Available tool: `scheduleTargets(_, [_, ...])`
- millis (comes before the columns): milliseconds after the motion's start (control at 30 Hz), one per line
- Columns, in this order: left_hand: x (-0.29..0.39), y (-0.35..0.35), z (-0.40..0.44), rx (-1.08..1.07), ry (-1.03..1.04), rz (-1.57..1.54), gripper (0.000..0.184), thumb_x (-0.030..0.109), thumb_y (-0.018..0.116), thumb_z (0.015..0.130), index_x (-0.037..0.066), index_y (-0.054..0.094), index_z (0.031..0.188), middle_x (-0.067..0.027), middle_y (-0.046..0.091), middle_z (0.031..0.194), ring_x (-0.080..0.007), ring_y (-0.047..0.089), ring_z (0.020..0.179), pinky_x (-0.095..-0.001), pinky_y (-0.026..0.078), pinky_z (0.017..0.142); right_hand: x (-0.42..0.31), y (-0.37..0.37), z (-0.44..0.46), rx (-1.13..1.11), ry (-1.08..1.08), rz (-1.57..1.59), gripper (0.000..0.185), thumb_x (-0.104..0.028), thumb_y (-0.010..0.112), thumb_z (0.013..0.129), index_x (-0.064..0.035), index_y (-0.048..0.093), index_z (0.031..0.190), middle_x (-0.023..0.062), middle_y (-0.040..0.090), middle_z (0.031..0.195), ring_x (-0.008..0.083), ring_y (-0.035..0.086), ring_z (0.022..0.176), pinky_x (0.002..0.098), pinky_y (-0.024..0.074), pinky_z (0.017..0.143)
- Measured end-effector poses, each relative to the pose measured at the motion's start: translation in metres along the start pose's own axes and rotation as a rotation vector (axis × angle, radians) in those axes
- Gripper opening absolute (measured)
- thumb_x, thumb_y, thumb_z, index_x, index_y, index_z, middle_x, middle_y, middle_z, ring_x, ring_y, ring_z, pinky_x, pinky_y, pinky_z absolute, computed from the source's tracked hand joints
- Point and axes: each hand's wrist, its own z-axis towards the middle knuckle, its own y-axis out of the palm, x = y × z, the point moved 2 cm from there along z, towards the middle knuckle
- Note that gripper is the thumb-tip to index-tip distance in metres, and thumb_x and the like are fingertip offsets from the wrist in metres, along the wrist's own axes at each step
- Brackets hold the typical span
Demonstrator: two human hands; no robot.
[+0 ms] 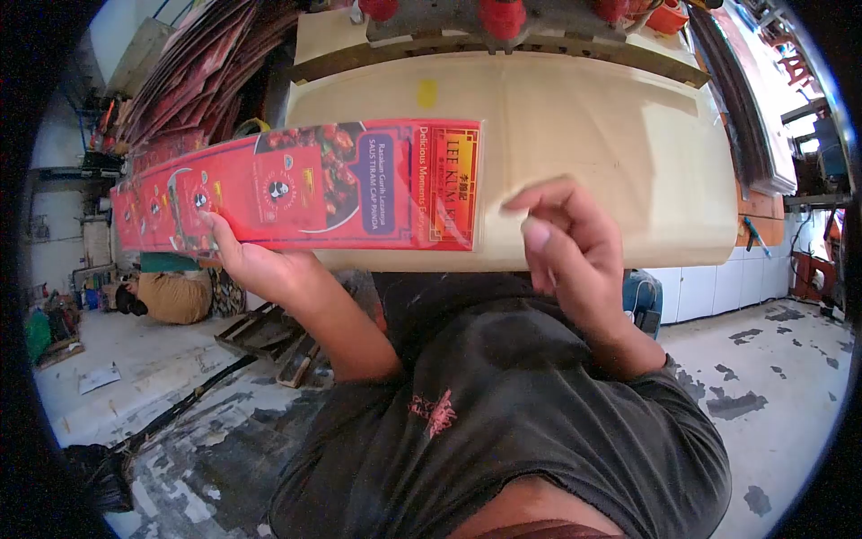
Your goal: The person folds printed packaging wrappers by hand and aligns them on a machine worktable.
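Observation:
A long, glossy red printed plastic sheet (pixel 314 193) stretches across the left half of the head view, with food pictures and "Lee Kum Kee" lettering at its right end. My left hand (pixel 260 260) grips its lower edge, the thumb on the printed face and the other fingers hidden behind. To the right of the sheet, apart from it, is my right hand (pixel 579 256). Its index finger and thumb are spaced apart, the other fingers are loosely bent, and nothing shows between them. Beneath both hands lies a cream-covered worktable (pixel 620 171).
Across the table's back runs a metal bar (pixel 503 67) below a machine with red fittings (pixel 501 16). Stacked reddish sheets (pixel 202 72) stand at the left, and more sheets (pixel 741 99) at the right. A person in brown (pixel 175 296) is low at the far left.

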Motion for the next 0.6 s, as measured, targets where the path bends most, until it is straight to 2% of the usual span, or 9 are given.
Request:
scheduleTargets(100, [0.002, 0.0, 0.0, 0.028, 0.025, -0.014, 0.05, 0.027, 0.061, 0.101, 0.0, 0.048, 0.141, -0.0165, 0.059, 0.135, -0.0299, 0.062, 0.119, -0.0475, 0.052, 0.101, 0.005, -0.004, 0.013, 0.107, 0.02, 0.047, 0.033, -0.009, 0.055, 0.099, -0.0011, 0.054, 0.131, -0.0022, 0.053, 0.074, 0.0049, 0.048, 0.058, 0.0203, 0.0361, 0.05])
scheduleTargets(200, [0.007, 0.006, -0.007, 0.053, 0.034, 0.018, 0.05, 0.028, 0.06, 0.101, -0.002, 0.048, 0.14, -0.0172, 0.059, 0.134, -0.0295, 0.062, 0.119, -0.0469, 0.052, 0.101, 0.018, -0.006, 0.018, 0.096, 0.059, 0.061, 0.039, -0.012, 0.057, 0.099, -0.0017, 0.05, 0.136, -0.0023, 0.053, 0.077, 0.0054, 0.051, 0.064, 0.0201, 0.0374, 0.053])
scheduleTargets(267, [0.007, 0.007, -0.009, 0.051, 0.065, 0.036, 0.05, 0.029, 0.06, 0.102, -0.003, 0.049, 0.139, -0.0177, 0.059, 0.134, -0.0293, 0.062, 0.118, -0.0465, 0.052, 0.101, 0.025, -0.005, 0.019, -0.003, 0.078, 0.027, 0.041, -0.016, 0.059, 0.1, -0.0027, 0.05, 0.138, -0.0027, 0.052, 0.078, 0.0059, 0.052, 0.068, 0.0201, 0.0393, 0.056])
scheduleTargets(300, [0.008, 0.007, -0.009, 0.049, 0.095, 0.05, 0.051, 0.03, 0.059, 0.102, -0.004, 0.05, 0.138, -0.0182, 0.059, 0.133, -0.0291, 0.062, 0.118, -0.046, 0.052, 0.101, 0.027, -0.006, 0.019, -0.025, 0.087, -0.001, 0.039, -0.019, 0.06, 0.101, -0.003, 0.053, 0.136, -0.0028, 0.054, 0.08, 0.006, 0.055, 0.07, 0.0199, 0.0412, 0.059])
scheduleTargets(600, [0.009, 0.013, -0.015, 0.045, 0.113, 0.097, 0.05, 0.031, 0.057, 0.104, -0.007, 0.052, 0.135, -0.0189, 0.061, 0.13, -0.0282, 0.063, 0.116, -0.044, 0.052, 0.101, 0.032, -0.014, 0.021, -0.067, 0.12, -0.047, 0.028, -0.025, 0.061, 0.102, -0.0045, 0.063, 0.122, -0.0022, 0.059, 0.082, 0.0047, 0.057, 0.071, 0.0195, 0.0425, 0.056])
